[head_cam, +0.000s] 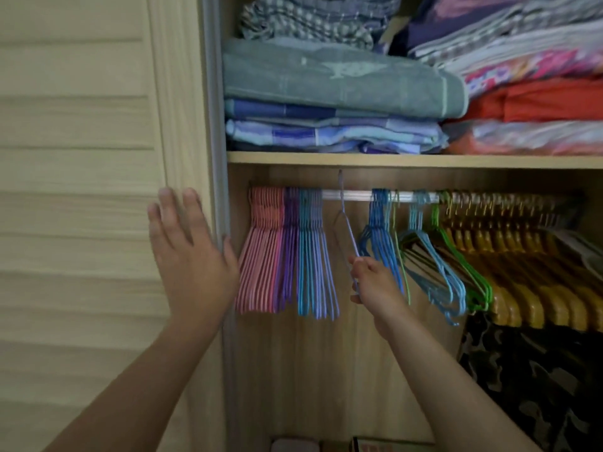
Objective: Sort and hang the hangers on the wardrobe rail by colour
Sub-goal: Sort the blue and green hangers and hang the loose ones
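I see the right hand [375, 282] pinching a pale purple hanger [347, 223], its hook raised above the rail [346, 194] in the gap between the sorted and unsorted groups. My left hand [192, 252] is spread flat, fingers apart, before the door [81, 190]. Farther back, pink hangers [262, 256], purple hangers [289, 249] and blue hangers [313, 256] hang at the rail's left end.
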A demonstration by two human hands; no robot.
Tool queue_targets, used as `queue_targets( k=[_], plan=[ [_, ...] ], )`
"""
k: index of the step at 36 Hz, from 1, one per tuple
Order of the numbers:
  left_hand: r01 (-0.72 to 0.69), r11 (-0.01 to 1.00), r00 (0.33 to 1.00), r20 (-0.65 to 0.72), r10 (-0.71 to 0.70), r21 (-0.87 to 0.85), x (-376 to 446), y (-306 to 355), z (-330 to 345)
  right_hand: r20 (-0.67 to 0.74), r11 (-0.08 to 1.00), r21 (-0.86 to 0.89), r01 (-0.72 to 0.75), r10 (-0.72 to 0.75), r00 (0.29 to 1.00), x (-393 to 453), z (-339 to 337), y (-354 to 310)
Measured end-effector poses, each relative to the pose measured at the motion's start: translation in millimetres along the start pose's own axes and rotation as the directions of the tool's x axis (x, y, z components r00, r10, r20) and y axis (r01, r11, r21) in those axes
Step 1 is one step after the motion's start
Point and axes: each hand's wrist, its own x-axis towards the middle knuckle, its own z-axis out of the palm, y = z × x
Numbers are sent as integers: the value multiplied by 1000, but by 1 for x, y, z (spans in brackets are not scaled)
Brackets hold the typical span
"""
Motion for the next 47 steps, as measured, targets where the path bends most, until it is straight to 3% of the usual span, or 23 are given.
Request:
queue_targets(
  k=[6, 19, 35, 37, 39, 43, 45, 47],
  plan=[
    [-33, 999, 999, -15, 34, 26, -2, -8, 8, 33, 994, 45, -100, 99, 995, 19, 21, 20],
    [-79, 996, 996, -38, 81, 43, 0, -8, 11, 73, 990, -144, -2, 13, 997, 28, 35, 38],
    [-26, 1000, 999, -19, 26, 9, -2, -4, 7, 139, 939, -337, 73, -26, 990, 16, 28, 19],
    [-31, 999, 999, -19, 31, 9, -2, -5, 6, 162, 895, -421, 145, -82, 983, -6, 19, 17],
    [-29, 1000, 999, -15, 29, 9, -2, -5, 6, 130, 824, -503, 262, -227, 965, -29, 8, 20],
    [0, 1000, 1000, -10, 1, 9, -2, -2, 7, -14, 652, -639, 409, -542, 841, -45, -30, 27],
    [17, 1000, 1000, -15, -17, 9, -4, 0, 8, -74, 516, -774, 368, -650, 756, -34, -56, 33],
    [28, 1000, 999, -18, -28, -1, -5, 1, 8, -96, 388, -889, 244, -680, 727, -20, -78, 40]
  ],
)
